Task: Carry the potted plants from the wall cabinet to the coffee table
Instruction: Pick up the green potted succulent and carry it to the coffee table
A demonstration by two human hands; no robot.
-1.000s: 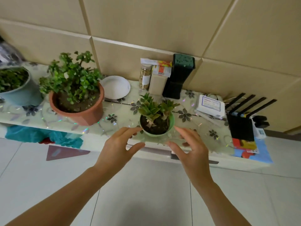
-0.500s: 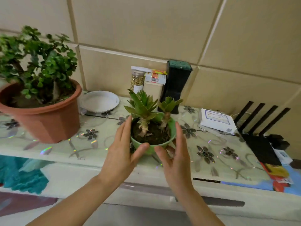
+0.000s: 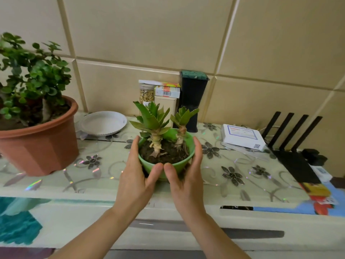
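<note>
A small green pot [image 3: 173,166] with two spiky succulents stands on the cabinet top [image 3: 104,171], near its front edge. My left hand [image 3: 136,174] wraps the pot's left side and my right hand [image 3: 186,174] wraps its right side, thumbs meeting at the front. Both palms touch the pot wall. Whether the pot's base rests on the surface is hidden by my hands. A large terracotta pot [image 3: 39,144] with a leafy jade plant stands at the far left of the cabinet.
Behind the green pot are a white saucer [image 3: 103,123], a jar, a carton and a tall black container [image 3: 192,101] against the tiled wall. A white box [image 3: 242,136] and a black router [image 3: 293,144] with several antennas lie to the right.
Both hands have closed in from beside the green pot to grip its sides. The view has moved closer to the cabinet.
</note>
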